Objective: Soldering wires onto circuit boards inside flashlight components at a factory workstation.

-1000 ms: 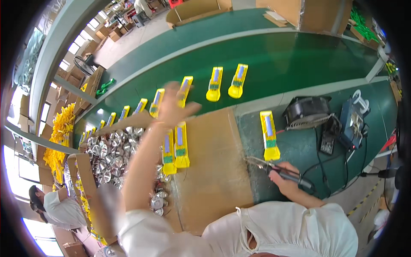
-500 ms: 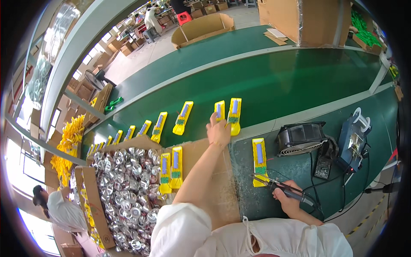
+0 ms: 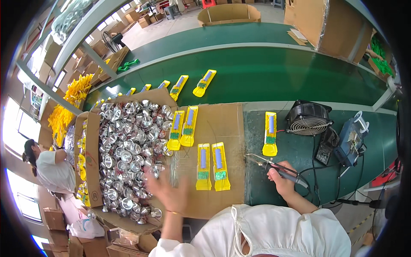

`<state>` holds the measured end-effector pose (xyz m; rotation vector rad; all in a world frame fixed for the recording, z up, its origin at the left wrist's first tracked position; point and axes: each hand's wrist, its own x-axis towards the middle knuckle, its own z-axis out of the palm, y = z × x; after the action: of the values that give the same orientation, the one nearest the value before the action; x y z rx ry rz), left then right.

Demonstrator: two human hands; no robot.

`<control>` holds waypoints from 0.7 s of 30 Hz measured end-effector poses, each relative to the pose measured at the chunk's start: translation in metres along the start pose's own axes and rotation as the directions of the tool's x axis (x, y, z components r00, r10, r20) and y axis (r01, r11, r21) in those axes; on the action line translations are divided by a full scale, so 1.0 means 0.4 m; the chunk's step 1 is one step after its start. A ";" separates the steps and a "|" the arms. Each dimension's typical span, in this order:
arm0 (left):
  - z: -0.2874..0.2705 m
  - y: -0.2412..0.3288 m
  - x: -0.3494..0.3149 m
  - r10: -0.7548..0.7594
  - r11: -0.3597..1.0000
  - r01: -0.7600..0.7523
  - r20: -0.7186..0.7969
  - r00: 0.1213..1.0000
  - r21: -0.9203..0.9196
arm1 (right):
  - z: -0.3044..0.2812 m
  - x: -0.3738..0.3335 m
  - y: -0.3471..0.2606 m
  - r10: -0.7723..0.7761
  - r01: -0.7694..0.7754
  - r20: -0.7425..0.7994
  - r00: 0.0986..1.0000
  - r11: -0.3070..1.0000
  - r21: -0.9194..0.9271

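My right hand (image 3: 282, 179) is closed around a soldering iron (image 3: 293, 176), its tip pointing left over the edge of the cardboard sheet. One yellow plastic housing (image 3: 270, 133), with a blue cylindrical cell and a small green circuit board, lies just beyond the iron. My left hand (image 3: 168, 192), blurred by motion, has its fingers spread at the right edge of a heap of silvery reflector cups (image 3: 128, 160). Nothing shows in it. To its right, two yellow housings (image 3: 204, 167) lie side by side on the cardboard sheet (image 3: 231, 124); another pair (image 3: 189, 126) lies farther back.
A green conveyor belt (image 3: 265, 64) runs across the back, carrying a row of yellow housings (image 3: 204, 83). At right stand a black fan (image 3: 309, 118) and a blue soldering unit with a solder spool (image 3: 352, 139), with loose cables. A person (image 3: 53, 167) works at far left.
My left hand has come from the belt back to the reflector heap. The two housings it was at now lie on the cardboard. The view has shifted; my right hand still holds the iron.
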<state>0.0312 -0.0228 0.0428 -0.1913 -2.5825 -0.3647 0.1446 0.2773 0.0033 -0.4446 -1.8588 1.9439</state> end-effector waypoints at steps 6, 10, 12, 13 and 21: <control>-0.028 -0.209 0.099 -0.624 0.660 0.558 -0.046 0.780 0.503 | 0.036 -0.039 -0.033 0.057 -0.057 0.057 0.997 0.998 -0.008; 0.006 -0.170 0.013 -0.156 0.907 0.214 -0.184 0.971 0.363 | 0.062 -0.047 -0.024 0.038 -0.037 0.051 0.998 0.999 -0.006; 0.037 -0.160 -0.036 -0.027 0.997 0.035 -0.105 0.994 0.070 | 0.062 -0.047 -0.018 0.043 -0.042 0.056 0.997 0.999 -0.021; 0.031 -0.130 -0.055 0.075 0.996 -0.072 -0.045 0.996 0.054 | 0.068 -0.045 -0.012 0.052 -0.050 0.065 0.997 0.998 -0.037; 0.055 -0.071 -0.047 0.414 0.909 -0.400 0.134 0.901 -0.116 | 0.093 -0.046 -0.017 0.023 -0.021 0.096 0.995 0.999 -0.024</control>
<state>0.0311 -0.0445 0.0086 -0.8081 -2.5891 -0.3133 0.1423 0.2360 0.0113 -0.3867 -1.9454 1.9927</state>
